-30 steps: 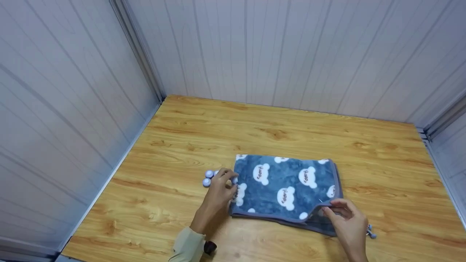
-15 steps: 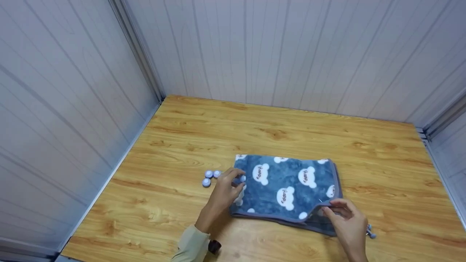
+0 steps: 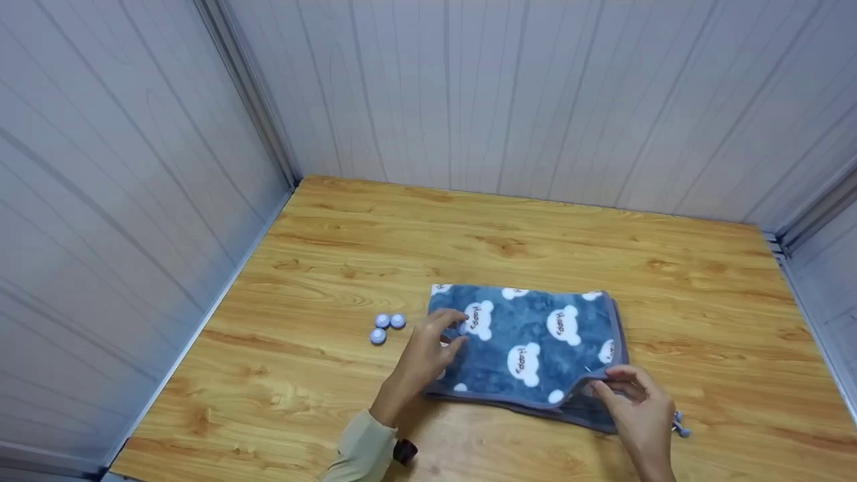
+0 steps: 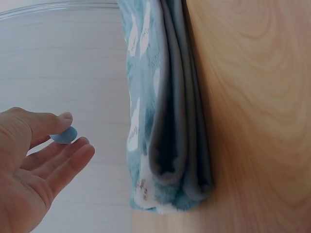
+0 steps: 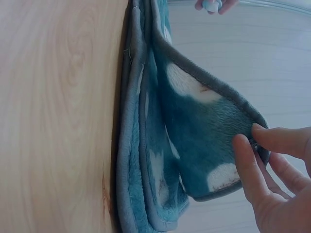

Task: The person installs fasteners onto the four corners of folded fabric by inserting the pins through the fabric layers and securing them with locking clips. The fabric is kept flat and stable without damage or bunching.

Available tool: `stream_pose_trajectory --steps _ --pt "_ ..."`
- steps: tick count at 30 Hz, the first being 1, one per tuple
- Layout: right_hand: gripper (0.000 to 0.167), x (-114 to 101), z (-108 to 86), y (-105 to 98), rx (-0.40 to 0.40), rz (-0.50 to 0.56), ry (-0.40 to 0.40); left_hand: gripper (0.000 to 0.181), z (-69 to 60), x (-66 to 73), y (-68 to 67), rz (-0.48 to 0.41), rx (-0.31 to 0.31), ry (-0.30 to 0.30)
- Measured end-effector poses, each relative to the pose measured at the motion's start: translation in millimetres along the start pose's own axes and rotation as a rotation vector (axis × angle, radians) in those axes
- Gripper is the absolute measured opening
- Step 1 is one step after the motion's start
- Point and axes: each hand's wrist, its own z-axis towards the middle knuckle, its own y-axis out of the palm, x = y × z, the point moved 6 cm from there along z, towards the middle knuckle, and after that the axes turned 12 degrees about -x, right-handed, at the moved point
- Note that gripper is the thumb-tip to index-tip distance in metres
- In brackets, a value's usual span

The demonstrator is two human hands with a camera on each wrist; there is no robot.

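Note:
A folded blue fleece blanket [image 3: 502, 361] with white bear heads and grey edging lies on the table. My right hand [image 3: 639, 415] pinches its near right corner and lifts it off the layers below. A thin pale pin-like sliver [image 3: 588, 369] sticks up from the cloth beside that corner. In the left wrist view, my left hand [image 4: 43, 165] holds a small round blue cap [image 4: 64, 135] between thumb and fingers. That hand hovers over the blanket's left part, apart from the cloth. The cap's underside is mostly hidden.
Several similar things lie about: lavender round caps [image 3: 382, 320] sit left of the blanket, and small blue-headed pieces [image 3: 681, 426] lie beyond my right hand. Pale panel walls [image 3: 469, 100] enclose the wooden table [image 3: 321, 268] at the back and sides.
My left hand has moved right with the cap, from beside the other caps to above the blanket. The right hand and the lifted corner have stayed in place.

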Motion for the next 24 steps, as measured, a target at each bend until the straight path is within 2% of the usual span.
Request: stream_pose_trajectory --steps 8,16,24 --pt "0.023 0 0.3 1 0.002 -0.072 0.018 0.029 7.1 9.2 6.6 0.008 -0.011 0.047" --pt "0.024 0 2.1 2 -0.018 -0.022 0.045 0.027 13.4 13.7 15.0 0.006 -0.027 0.066" --pt "0.023 -1 -0.3 0 -0.005 -0.039 0.028 0.027 18.5 19.0 25.2 0.015 -0.067 0.079"
